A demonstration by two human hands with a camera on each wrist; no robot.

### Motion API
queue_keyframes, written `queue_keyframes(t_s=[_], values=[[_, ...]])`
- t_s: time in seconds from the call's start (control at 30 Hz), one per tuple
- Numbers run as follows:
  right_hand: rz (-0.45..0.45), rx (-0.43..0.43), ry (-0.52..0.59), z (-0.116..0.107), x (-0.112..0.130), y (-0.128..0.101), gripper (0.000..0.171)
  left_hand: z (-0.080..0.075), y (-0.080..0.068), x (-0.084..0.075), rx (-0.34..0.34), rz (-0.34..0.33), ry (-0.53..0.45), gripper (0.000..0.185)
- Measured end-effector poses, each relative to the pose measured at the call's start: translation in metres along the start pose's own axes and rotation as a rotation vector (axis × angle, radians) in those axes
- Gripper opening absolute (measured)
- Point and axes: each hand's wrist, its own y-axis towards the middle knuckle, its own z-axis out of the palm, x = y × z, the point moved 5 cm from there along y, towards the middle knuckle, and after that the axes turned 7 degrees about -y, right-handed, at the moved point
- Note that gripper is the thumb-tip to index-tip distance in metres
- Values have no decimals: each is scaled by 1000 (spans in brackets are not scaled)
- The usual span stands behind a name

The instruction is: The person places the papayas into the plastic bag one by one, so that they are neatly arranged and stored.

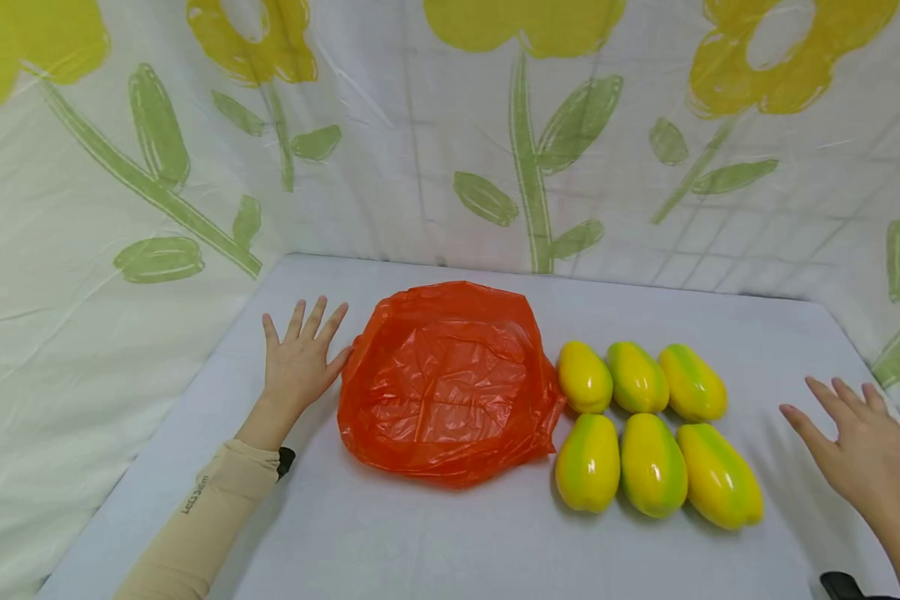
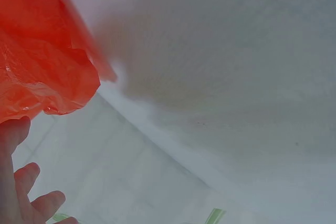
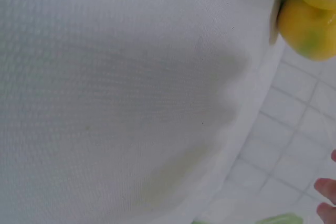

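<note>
Where sleeve (image 1: 195, 508) shows, small writing, unreadable.

We see a flat table under a pale grey-white woven cloth (image 1: 435, 533). Behind the table and along both of its sides hangs a white fabric backdrop (image 1: 390, 167) with a faint grid of squares, printed with large yellow flowers on green stems and leaves.

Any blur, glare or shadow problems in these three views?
Head view: sharp, evenly lit, slight sheen on the orange bag, soft shadows under the mangoes. Left wrist view: bag edge motion-blurred. Right wrist view: soft focus, broad shadow on the table.
</note>
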Motion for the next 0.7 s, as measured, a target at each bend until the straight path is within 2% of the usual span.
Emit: queue_keyframes(t_s=[0.4,0.6,0.7], values=[[9,30,25,1,-1,-1,81,-7,-3,-1,-4,-14,-23,67],[17,31,38,1,-4,-4,80,-13,-7,3,-74,-23,-6,68],[27,39,38,2,-6,-5,80,-16,-9,4,-89,-50,-79,70]])
